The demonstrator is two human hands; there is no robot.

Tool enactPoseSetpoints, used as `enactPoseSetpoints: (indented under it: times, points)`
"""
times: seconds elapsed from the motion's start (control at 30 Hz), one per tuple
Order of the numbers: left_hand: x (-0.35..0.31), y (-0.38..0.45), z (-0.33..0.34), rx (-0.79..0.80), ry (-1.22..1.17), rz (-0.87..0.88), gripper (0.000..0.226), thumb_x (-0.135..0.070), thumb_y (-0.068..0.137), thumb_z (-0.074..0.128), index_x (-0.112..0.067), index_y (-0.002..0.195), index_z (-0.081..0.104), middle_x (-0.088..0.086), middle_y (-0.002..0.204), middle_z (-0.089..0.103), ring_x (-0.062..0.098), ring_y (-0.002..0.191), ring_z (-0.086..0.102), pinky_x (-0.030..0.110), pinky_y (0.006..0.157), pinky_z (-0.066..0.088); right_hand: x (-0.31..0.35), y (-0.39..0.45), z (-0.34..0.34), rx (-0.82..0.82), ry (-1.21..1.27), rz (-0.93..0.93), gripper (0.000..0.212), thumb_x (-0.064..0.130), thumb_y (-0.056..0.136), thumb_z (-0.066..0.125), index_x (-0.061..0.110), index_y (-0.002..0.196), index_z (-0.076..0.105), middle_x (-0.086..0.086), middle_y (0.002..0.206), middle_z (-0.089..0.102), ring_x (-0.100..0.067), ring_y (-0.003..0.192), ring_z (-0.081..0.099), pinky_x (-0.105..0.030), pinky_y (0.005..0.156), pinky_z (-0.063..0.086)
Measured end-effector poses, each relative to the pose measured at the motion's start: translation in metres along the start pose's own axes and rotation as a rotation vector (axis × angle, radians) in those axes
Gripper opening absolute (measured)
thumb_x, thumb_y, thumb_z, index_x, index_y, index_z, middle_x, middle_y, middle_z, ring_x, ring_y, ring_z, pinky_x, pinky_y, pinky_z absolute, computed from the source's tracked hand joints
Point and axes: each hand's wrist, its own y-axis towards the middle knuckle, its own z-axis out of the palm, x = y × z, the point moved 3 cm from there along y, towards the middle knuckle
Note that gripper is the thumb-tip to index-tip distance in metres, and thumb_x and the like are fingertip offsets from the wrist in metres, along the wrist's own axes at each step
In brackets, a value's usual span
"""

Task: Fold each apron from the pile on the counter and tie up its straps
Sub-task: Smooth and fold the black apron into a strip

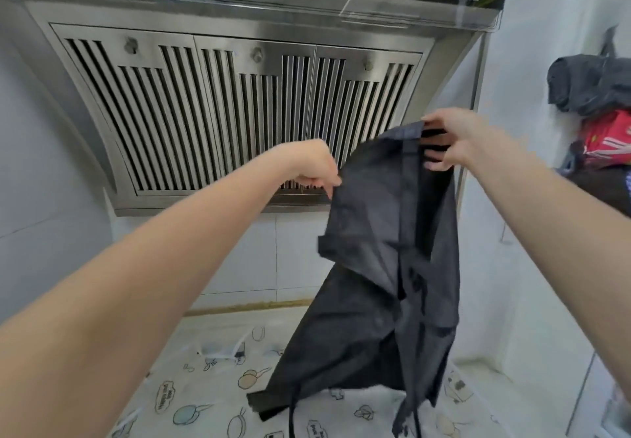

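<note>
From the head camera, both bare arms reach up in front of the range hood (239, 96), holding a dark apron (386, 266) in the air above the counter (211, 396).

The right hand (450, 140) is the higher one. It grips the apron's top edge, thumb over the hem and the other fingers (435, 164) curled underneath, so the cloth is clamped between them. The left hand (317, 171) sits lower and to the left, with its knuckles toward the camera; its fingertips pinch the apron's left edge, closed on the fabric, though the exact hold is tucked behind the hand and the cloth and hard to make out.

The apron hangs down from these two grips in loose folds, twisted rather than flat. Its lower end rests on the counter near the back right part of the patterned cover, and a dark strap (292, 417) trails from it toward the front edge, cut off by the bottom of the picture. A second strap on the right is blurred, so I cannot follow it.

Against the right wall, a heap of dark cloth (587, 85) lies on something red (607, 140), partly cut off by the frame. Whether these are more aprons is unclear.
</note>
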Motion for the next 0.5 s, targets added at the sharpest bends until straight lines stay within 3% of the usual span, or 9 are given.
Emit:
enactPoseSetpoints:
  times: [0.1,0.17,0.2,0.27,0.33,0.4,0.47,0.5]
  points:
    - [-0.032,-0.004,-0.010,-0.026,-0.448,0.201,0.020,-0.013,0.099,0.041,-0.010,0.082,0.051,0.000,0.068,0.048,0.002,0.040,0.051,0.013,0.043,0.041,0.026,0.013,-0.015,-0.203,-0.025,-0.280,0.010,0.019,0.089,0.050,0.020,0.079,0.052,-0.001,0.084,0.055,-0.014,0.079,0.049,-0.028,0.072,0.041]
    - [-0.052,-0.023,-0.020,0.079,-0.715,0.417,0.024,-0.012,0.101,0.036,-0.012,0.079,0.044,-0.006,0.058,0.045,0.000,0.038,0.043,0.016,0.054,0.035,0.047,0.011,-0.013,-0.372,-0.126,-0.586,0.032,0.017,0.090,0.049,0.023,0.060,0.038,0.013,0.057,0.046,-0.001,0.056,0.039,-0.019,0.059,0.035]
    - [-0.054,-0.034,-0.027,0.099,-0.815,0.487,0.024,-0.012,0.102,0.033,-0.012,0.080,0.043,-0.010,0.051,0.044,0.000,0.038,0.039,0.018,0.058,0.032,0.054,0.007,-0.004,-0.422,-0.190,-0.708,0.041,0.018,0.091,0.047,0.023,0.055,0.029,0.011,0.042,0.039,0.000,0.045,0.033,-0.017,0.054,0.030]
    - [-0.033,-0.046,-0.041,0.039,-0.959,0.500,0.027,-0.014,0.102,0.031,-0.012,0.078,0.042,-0.012,0.041,0.043,-0.001,0.034,0.036,0.011,0.050,0.033,0.056,0.002,0.024,-0.417,-0.188,-0.848,0.048,0.018,0.093,0.046,0.022,0.051,0.024,0.010,0.035,0.036,-0.003,0.040,0.032,-0.020,0.052,0.026]
    - [0.010,-0.052,-0.039,-0.032,-1.031,0.359,0.028,-0.014,0.101,0.032,-0.014,0.074,0.043,-0.012,0.039,0.043,-0.002,0.031,0.036,0.007,0.037,0.031,0.035,0.006,0.066,-0.341,-0.106,-0.904,0.050,0.017,0.093,0.048,0.023,0.052,0.021,0.005,0.037,0.027,-0.005,0.040,0.027,-0.022,0.052,0.024]
    - [0.070,-0.053,-0.016,-0.006,-1.009,0.148,0.025,-0.014,0.098,0.036,-0.011,0.075,0.045,-0.012,0.042,0.043,-0.003,0.031,0.035,0.007,0.035,0.030,-0.013,0.014,0.114,-0.206,-0.117,-0.820,0.051,0.016,0.095,0.048,0.022,0.052,0.022,0.005,0.046,0.022,-0.004,0.038,0.025,-0.020,0.047,0.021]
    - [0.144,-0.058,0.027,0.041,-0.934,-0.104,0.018,-0.012,0.098,0.039,-0.010,0.082,0.046,-0.008,0.053,0.038,-0.001,0.035,0.032,0.008,0.041,0.031,-0.082,0.029,0.164,0.011,-0.183,-0.620,0.050,0.016,0.097,0.048,0.017,0.049,0.036,-0.003,0.047,0.034,-0.002,0.041,0.033,-0.019,0.047,0.026]
    - [0.180,-0.063,0.052,0.058,-0.882,-0.237,0.018,-0.011,0.098,0.040,-0.012,0.081,0.045,-0.004,0.059,0.033,0.001,0.038,0.031,0.010,0.044,0.029,-0.122,0.037,0.193,0.142,-0.239,-0.479,0.045,0.017,0.097,0.049,0.007,0.053,0.053,-0.016,0.053,0.048,-0.010,0.050,0.048,-0.025,0.052,0.034]
